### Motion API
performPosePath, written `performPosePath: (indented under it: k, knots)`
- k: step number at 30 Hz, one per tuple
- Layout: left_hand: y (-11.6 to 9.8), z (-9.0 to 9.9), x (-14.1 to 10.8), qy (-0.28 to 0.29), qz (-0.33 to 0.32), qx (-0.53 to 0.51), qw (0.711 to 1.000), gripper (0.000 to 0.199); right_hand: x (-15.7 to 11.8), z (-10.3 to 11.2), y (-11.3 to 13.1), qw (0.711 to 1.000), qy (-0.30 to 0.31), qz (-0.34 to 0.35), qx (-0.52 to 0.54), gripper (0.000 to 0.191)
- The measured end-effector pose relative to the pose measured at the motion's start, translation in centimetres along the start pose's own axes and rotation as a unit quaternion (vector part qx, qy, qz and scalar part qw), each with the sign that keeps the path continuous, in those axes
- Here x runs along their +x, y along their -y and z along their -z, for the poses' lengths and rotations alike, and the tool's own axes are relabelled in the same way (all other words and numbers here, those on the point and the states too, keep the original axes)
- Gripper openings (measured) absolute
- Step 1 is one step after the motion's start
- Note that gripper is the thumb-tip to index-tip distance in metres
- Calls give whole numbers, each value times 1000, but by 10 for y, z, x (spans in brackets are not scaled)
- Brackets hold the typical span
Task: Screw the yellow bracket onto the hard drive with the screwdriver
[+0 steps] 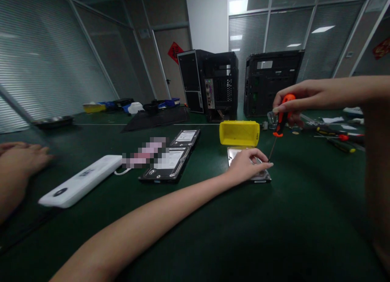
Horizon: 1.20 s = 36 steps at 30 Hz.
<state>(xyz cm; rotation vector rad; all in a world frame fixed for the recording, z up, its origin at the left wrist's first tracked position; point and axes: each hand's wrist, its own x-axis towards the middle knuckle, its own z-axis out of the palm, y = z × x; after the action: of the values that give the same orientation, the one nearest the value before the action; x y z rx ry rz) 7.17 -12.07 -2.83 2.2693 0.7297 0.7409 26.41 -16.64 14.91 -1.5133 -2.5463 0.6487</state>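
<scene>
My right hand grips an orange and black screwdriver by its handle, with the shaft slanting down to the left. Its tip meets the thumb and forefinger of my left hand above the right edge of a hard drive. The left hand lies over the drive, which is flat on the table and mostly covered. Those two fingers come together at the tip; whatever may be between them is too small to make out. Just behind the drive stands a yellow plastic bin, its open side facing me.
Two more hard drives lie left of centre beside a blurred-out phone-like item and a white power bank. Another person's hand rests far left. Computer cases stand behind. Pliers and other tools lie right.
</scene>
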Motion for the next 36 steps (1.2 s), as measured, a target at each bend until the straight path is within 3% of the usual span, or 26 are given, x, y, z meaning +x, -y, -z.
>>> performPosePath:
  k: [7, 12, 19, 25, 36]
  knots:
    - [-5, 4, -1, 54, -15, 30, 998, 37, 3, -2, 2, 1000, 27, -6, 12, 33]
    - [-3, 4, 0, 79, -63, 34, 994, 31, 9, -7, 1, 998, 42, -21, 35, 31]
    - [2, 3, 2, 89, -93, 31, 991, 30, 12, -12, 0, 997, 56, -26, 41, 32]
    - [0, 4, 2, 99, -76, 35, 992, 30, 13, -11, 4, 996, 77, -32, 33, 30]
    - [3, 2, 0, 82, -92, 40, 992, 30, 10, -15, 9, 996, 67, -49, 16, 36]
